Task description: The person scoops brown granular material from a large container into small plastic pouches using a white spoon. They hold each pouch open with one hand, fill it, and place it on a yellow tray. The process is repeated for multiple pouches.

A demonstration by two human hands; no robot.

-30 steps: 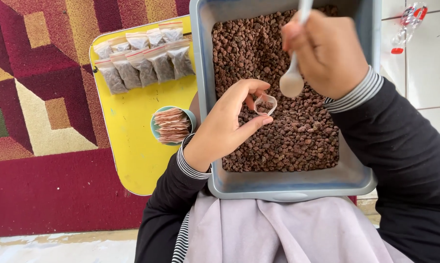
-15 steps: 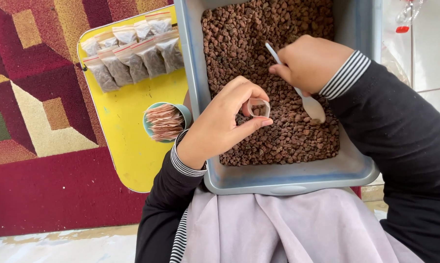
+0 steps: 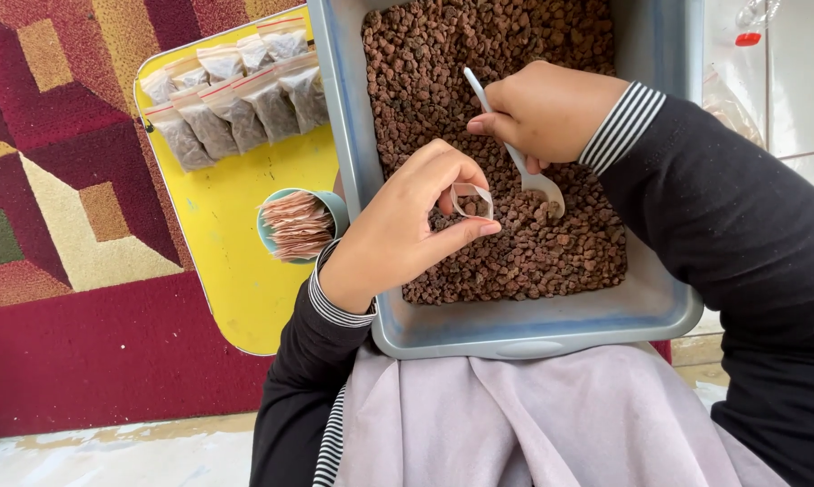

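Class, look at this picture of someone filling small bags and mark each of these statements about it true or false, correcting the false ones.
1. The right hand holds a white spoon dipped into the brown pellets. True.
2. The left hand holds a large glass jar. False: it pinches open a small clear bag.
3. Filled bags lie on a yellow tray. True.
4. The pellets sit in a round red bowl. False: they fill a grey rectangular tub.
5. The small cup stands on the yellow tray. True.

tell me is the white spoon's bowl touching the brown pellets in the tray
Touching: the head view shows the white spoon in the right hand, its bowl dug into the brown pellets.
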